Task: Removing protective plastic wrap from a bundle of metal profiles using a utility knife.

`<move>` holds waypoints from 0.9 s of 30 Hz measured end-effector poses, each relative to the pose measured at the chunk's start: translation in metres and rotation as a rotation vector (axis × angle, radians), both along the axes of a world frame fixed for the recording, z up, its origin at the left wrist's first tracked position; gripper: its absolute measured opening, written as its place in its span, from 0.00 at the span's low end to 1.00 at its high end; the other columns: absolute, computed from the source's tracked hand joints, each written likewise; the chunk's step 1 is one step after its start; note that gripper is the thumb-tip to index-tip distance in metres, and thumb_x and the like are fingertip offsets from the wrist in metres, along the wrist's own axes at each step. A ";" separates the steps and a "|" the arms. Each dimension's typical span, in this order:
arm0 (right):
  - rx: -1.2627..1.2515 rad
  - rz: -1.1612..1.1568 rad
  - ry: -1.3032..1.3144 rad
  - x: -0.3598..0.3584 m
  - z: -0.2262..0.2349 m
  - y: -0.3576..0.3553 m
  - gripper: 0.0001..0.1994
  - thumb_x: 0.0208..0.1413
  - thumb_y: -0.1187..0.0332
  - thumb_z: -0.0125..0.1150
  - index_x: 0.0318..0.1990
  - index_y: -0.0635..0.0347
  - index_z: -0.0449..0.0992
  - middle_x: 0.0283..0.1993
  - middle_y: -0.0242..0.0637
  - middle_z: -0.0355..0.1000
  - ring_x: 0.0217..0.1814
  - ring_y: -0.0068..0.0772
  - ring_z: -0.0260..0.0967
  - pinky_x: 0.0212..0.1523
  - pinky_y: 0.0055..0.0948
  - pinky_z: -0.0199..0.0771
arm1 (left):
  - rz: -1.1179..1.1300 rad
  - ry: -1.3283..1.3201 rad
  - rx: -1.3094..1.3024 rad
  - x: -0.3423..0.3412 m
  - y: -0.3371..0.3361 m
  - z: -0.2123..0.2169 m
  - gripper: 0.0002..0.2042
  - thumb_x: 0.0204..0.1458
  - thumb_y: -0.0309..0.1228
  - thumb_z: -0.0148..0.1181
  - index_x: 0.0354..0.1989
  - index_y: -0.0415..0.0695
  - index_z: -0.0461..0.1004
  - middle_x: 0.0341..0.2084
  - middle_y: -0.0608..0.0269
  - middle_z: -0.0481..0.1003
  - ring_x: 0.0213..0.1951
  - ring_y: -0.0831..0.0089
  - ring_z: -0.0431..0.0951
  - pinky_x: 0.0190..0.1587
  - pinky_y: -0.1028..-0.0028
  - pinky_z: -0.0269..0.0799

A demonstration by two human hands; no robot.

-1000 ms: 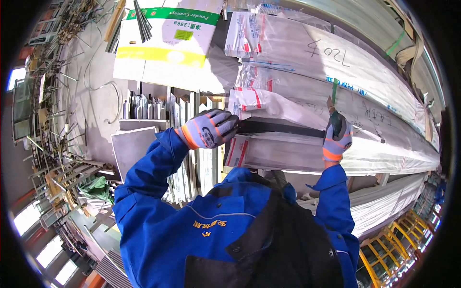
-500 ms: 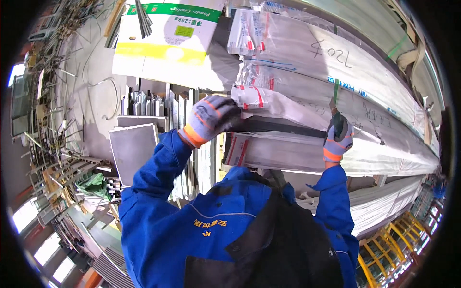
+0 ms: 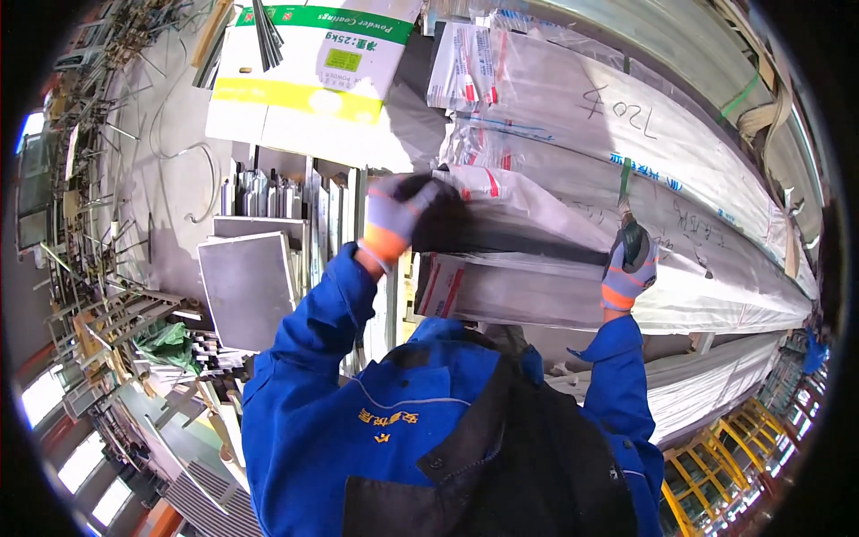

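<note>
Fingers of your left hand point(image 3: 412, 210) are too blurred to read: I cannot tell whether they grasp anything or are let go. That hand covers the left end of the dark bar point(image 3: 537, 243), just beside the loose white wrap point(image 3: 537, 204). On your right hand point(image 3: 632, 259) the fingers curl inward; a small pointed brownish thing point(image 3: 625, 211) shows just above them, and whether they grip it I cannot tell. Bare between the wrap and the wrapped bundle point(image 3: 528, 291) nearest your blue jacket point(image 3: 304, 447), the bar runs from one hand toward the other.

If that point is sharp, a slip could nick your glove or scratch the bar. Loose wrap could snag on the bar's end, and a hard tug might then tear it or pull the bar askew.

Beyond the bar, more wrapped bundles point(image 3: 555, 89) lie side by side. To the left, slim metal bars point(image 3: 268, 192) stand close together near a grey panel point(image 3: 246, 291); a wide swing of your left elbow could knock the panel. Farther up, a white box point(image 3: 304, 125) with green and yellow bands has thin metal strips point(image 3: 267, 40) over it, which a bump might shift. Well apart, at lower right, stands a yellow rack point(image 3: 716, 465).
</note>
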State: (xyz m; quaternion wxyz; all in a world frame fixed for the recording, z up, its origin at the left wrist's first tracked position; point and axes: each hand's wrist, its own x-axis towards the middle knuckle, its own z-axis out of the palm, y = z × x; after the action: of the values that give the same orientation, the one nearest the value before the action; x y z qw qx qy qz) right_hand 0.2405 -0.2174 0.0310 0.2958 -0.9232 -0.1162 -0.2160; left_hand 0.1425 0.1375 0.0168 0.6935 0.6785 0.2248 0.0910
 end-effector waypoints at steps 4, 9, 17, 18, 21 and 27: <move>-0.008 -0.043 0.068 -0.002 0.003 0.002 0.16 0.46 0.71 0.61 0.45 0.65 0.75 0.42 0.46 0.74 0.43 0.49 0.71 0.46 0.39 0.70 | 0.131 -0.024 -0.067 0.059 0.018 -0.023 0.08 0.54 0.25 0.57 0.34 0.32 0.79 0.29 0.57 0.80 0.31 0.75 0.79 0.37 0.76 0.74; -0.004 -0.049 0.071 0.002 0.004 0.008 0.16 0.47 0.71 0.61 0.45 0.64 0.75 0.40 0.45 0.74 0.42 0.49 0.71 0.46 0.38 0.70 | 0.276 0.027 -0.290 0.114 0.043 -0.105 0.09 0.47 0.30 0.67 0.30 0.36 0.80 0.24 0.62 0.79 0.25 0.77 0.75 0.30 0.77 0.71; -0.033 0.029 0.021 -0.002 -0.005 -0.008 0.17 0.47 0.72 0.62 0.46 0.64 0.73 0.41 0.46 0.72 0.41 0.49 0.71 0.45 0.39 0.70 | 0.549 0.282 -0.441 0.090 0.048 -0.183 0.11 0.45 0.34 0.69 0.25 0.36 0.79 0.18 0.61 0.76 0.16 0.72 0.73 0.18 0.73 0.69; 0.033 0.000 0.048 -0.004 -0.006 -0.007 0.14 0.48 0.73 0.61 0.44 0.66 0.74 0.39 0.45 0.73 0.40 0.44 0.71 0.45 0.35 0.70 | 0.556 0.280 -0.333 0.100 0.047 -0.187 0.11 0.43 0.33 0.70 0.24 0.37 0.79 0.18 0.61 0.76 0.16 0.71 0.73 0.19 0.71 0.69; 0.056 -0.007 0.017 0.000 -0.003 -0.005 0.12 0.49 0.73 0.61 0.42 0.67 0.75 0.38 0.43 0.75 0.38 0.37 0.72 0.44 0.31 0.70 | 0.499 0.393 -0.166 0.110 0.039 -0.205 0.12 0.41 0.35 0.71 0.21 0.38 0.78 0.17 0.59 0.76 0.18 0.70 0.75 0.22 0.68 0.70; -0.003 0.031 0.056 0.003 -0.001 0.001 0.16 0.47 0.70 0.62 0.45 0.62 0.74 0.40 0.47 0.72 0.41 0.51 0.70 0.45 0.40 0.70 | 0.357 0.860 0.402 0.082 0.056 -0.242 0.21 0.43 0.47 0.68 0.30 0.38 0.78 0.26 0.57 0.79 0.28 0.64 0.80 0.35 0.63 0.74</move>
State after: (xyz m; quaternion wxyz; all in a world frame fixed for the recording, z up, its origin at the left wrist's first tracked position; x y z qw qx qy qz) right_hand 0.2431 -0.2162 0.0300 0.3009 -0.9275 -0.1224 -0.1852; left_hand 0.2245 0.1939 -0.2253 0.3673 0.7256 0.5806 -0.0380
